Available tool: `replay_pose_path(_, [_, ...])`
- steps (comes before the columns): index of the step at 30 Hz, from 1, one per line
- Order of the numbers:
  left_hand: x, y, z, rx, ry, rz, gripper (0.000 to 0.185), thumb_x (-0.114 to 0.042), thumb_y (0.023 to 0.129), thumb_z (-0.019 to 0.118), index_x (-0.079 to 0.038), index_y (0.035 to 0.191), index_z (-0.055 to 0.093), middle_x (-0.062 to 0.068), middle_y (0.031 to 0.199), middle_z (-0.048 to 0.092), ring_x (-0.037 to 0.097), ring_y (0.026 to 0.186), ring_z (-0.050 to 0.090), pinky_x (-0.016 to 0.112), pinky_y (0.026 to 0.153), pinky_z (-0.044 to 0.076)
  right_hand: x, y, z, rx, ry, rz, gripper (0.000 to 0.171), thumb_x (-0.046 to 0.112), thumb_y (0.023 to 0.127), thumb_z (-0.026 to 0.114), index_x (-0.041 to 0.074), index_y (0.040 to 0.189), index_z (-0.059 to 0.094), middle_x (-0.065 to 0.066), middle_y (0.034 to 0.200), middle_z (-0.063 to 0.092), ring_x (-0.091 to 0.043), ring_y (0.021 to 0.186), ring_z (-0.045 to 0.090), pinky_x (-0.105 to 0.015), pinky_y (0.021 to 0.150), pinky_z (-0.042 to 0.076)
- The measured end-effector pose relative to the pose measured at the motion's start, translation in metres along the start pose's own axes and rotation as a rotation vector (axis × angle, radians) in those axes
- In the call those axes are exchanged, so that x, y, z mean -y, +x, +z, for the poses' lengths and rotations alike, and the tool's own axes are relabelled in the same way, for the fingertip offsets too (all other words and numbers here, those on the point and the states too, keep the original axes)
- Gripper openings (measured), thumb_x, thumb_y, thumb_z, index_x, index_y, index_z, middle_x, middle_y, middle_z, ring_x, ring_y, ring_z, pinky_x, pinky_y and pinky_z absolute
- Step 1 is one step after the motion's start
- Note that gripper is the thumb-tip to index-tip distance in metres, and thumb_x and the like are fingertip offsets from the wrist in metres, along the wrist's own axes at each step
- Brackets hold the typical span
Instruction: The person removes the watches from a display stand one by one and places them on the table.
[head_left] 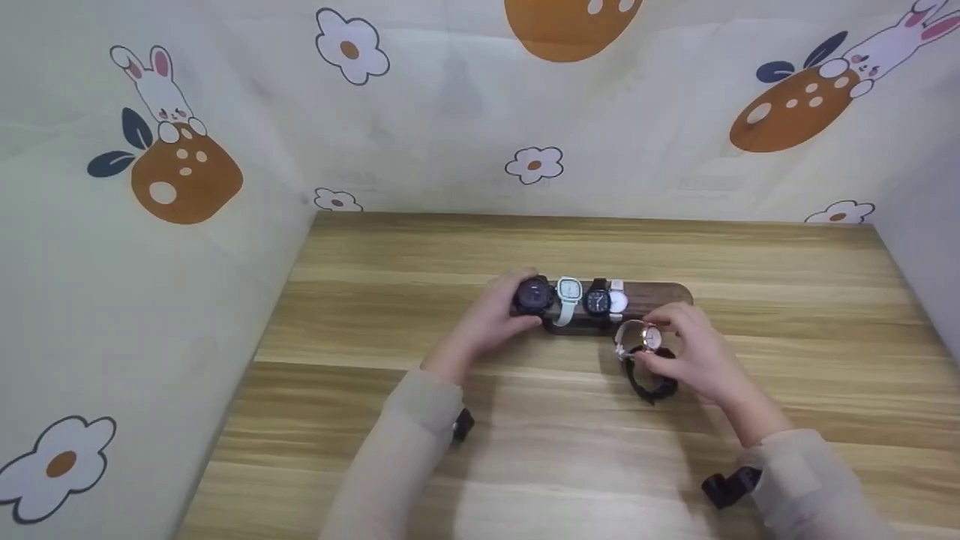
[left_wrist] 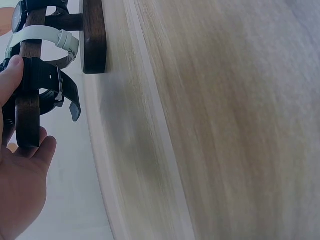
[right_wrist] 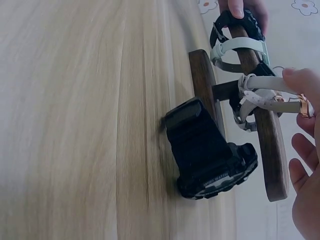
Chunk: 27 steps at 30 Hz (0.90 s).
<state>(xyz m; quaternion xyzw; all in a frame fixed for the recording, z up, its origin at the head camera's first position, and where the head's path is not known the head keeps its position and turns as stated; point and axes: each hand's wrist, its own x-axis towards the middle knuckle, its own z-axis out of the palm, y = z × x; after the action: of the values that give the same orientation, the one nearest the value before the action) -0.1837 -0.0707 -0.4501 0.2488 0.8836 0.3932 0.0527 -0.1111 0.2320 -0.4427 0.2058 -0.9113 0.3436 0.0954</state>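
A dark wooden watch stand (head_left: 664,294) stands on the table. My left hand (head_left: 491,311) holds the chunky black watch (head_left: 533,295) at the stand's left end, its thumb on the strap (left_wrist: 42,75) in the left wrist view. Along the bar to the right hang a mint-green watch (head_left: 569,289), a black square-faced watch (head_left: 598,302) and a white-strapped watch (head_left: 618,301). Just before the bar, my right hand (head_left: 701,360) pinches a rose-gold watch (head_left: 651,337) with a pale strap, looped closed. Below it a black sports watch (right_wrist: 205,155) lies on the table.
The wood-grain table (head_left: 555,435) meets a patterned backdrop (head_left: 450,112) behind the stand. More backdrop rises at the left and right. Small black devices (head_left: 731,487) are worn at both wrists.
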Motion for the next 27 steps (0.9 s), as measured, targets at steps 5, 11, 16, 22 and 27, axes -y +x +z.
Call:
replay_pose_path(5, [0.0,-0.001,0.0,0.006,0.01,-0.001,0.071,-0.02,0.08,0.073,-0.009,0.14,0.038,0.013,0.139,0.044,0.028,0.126,0.04,0.039,0.108,0.028,-0.003,0.002,0.004,-0.028,0.009,-0.104,0.05,0.013,0.062,0.085,0.002,0.105,0.062,-0.01,0.103,0.061,-0.021,0.098,0.047,-0.033,0.087,0.038])
replay_pose_path(11, [-0.001,0.0,0.0,0.008,0.004,-0.016,0.071,-0.02,0.08,0.073,-0.009,0.141,0.037,0.012,0.14,0.043,0.027,0.127,0.039,0.04,0.109,0.028,-0.003,0.002,0.008,-0.011,0.003,-0.116,0.047,0.015,0.062,0.085,0.003,0.102,0.063,-0.009,0.102,0.061,-0.024,0.099,0.047,-0.036,0.089,0.037])
replay_pose_path(16, [-0.001,0.0,0.0,0.011,0.0,-0.029,0.071,-0.021,0.08,0.073,-0.01,0.141,0.037,0.012,0.14,0.043,0.027,0.128,0.039,0.04,0.109,0.028,-0.003,0.001,0.012,0.024,-0.003,-0.097,0.047,0.016,0.063,0.085,0.004,0.103,0.063,-0.007,0.101,0.062,-0.025,0.1,0.048,-0.043,0.089,0.039])
replay_pose_path(22, [-0.001,0.0,0.0,0.006,-0.003,-0.028,0.07,-0.02,0.08,0.073,-0.01,0.14,0.038,0.012,0.139,0.044,0.026,0.127,0.04,0.04,0.109,0.028,-0.001,0.002,0.014,0.062,-0.01,-0.103,0.046,0.02,0.063,0.085,0.007,0.102,0.063,-0.003,0.099,0.063,-0.022,0.096,0.048,-0.042,0.085,0.04])
replay_pose_path(27, [-0.001,0.0,0.0,0.005,-0.012,-0.036,0.07,-0.019,0.079,0.074,-0.011,0.14,0.039,0.011,0.138,0.044,0.026,0.127,0.04,0.04,0.108,0.029,-0.002,0.002,0.017,0.079,-0.039,-0.123,0.045,0.023,0.063,0.085,0.008,0.101,0.065,-0.002,0.097,0.065,-0.022,0.092,0.05,-0.04,0.084,0.037])
